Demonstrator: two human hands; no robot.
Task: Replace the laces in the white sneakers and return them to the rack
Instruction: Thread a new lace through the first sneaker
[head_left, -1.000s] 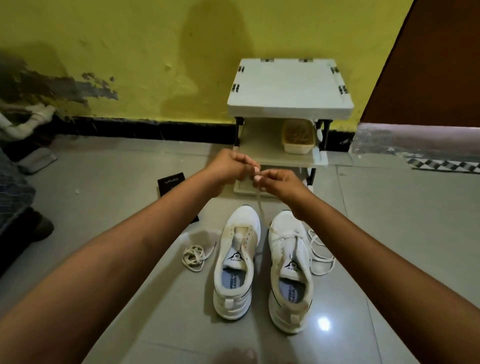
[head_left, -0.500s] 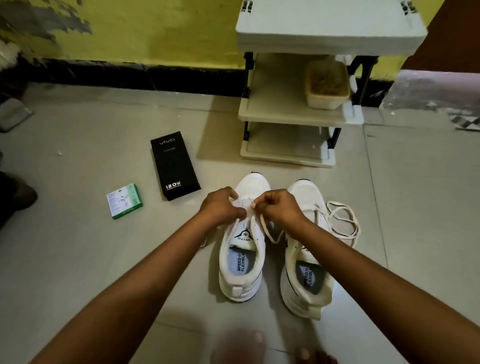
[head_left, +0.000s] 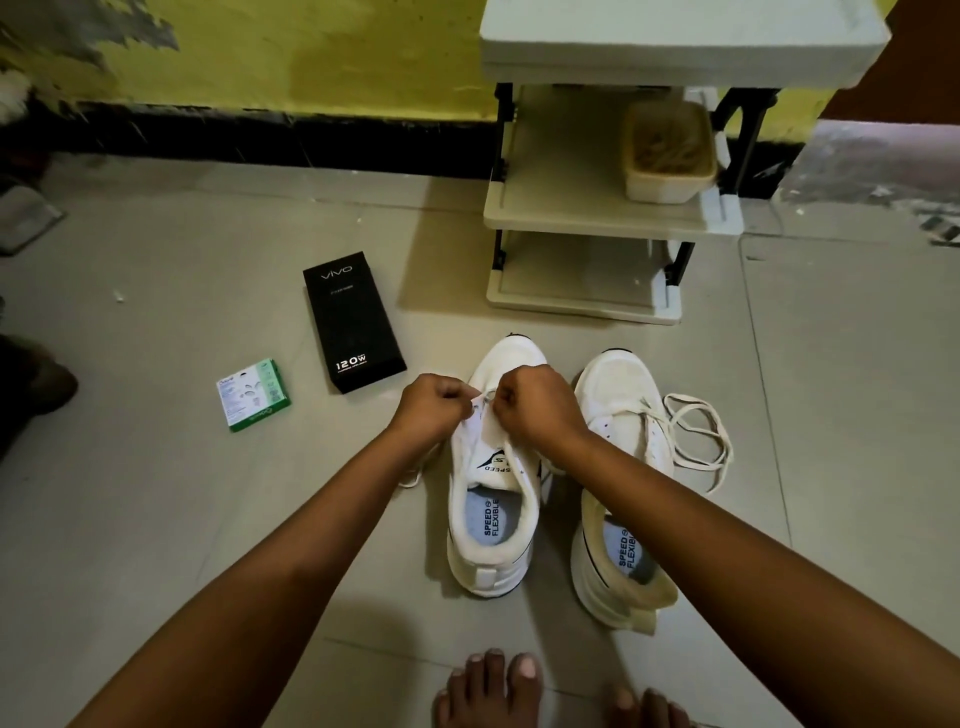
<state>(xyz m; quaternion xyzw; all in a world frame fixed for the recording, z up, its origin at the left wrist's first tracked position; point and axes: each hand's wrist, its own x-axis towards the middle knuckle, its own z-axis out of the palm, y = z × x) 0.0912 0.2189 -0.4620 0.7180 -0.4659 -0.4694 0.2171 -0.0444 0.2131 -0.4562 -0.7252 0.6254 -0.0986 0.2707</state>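
1. White lace (head_left: 482, 402) is pinched between both hands over the throat of the left sneaker (head_left: 493, 499); the left hand (head_left: 431, 410) and right hand (head_left: 535, 408) sit fist to fist, almost touching, fingers curled tight on the lace.
2. Under the knuckles, the sneaker's tongue shows a logo and the word SPEED; its insole reads SPEED FLEXIBLE. A bit of lace trails out on the floor at 9 o'clock from this shoe, below the left wrist.
3. At 3 o'clock, just beside it, stands the right sneaker (head_left: 621, 415), toe pointing the same way, partly covered by the right forearm. Its cream lace (head_left: 696, 441) spills in loose loops onto the tiles at the shoe's 3 o'clock side.
4. At 12 o'clock from the shoes is the rack (head_left: 592, 218), against the yellow wall, with a beige tub (head_left: 670, 156) on its middle shelf.
5. At 10 o'clock from the hands lies a black box (head_left: 353, 322) marked vivo and 120W; at 9 o'clock, a small green box (head_left: 253, 395).
6. Bare toes (head_left: 493, 686) show at 6 o'clock on the grey tiled floor (head_left: 156, 519).
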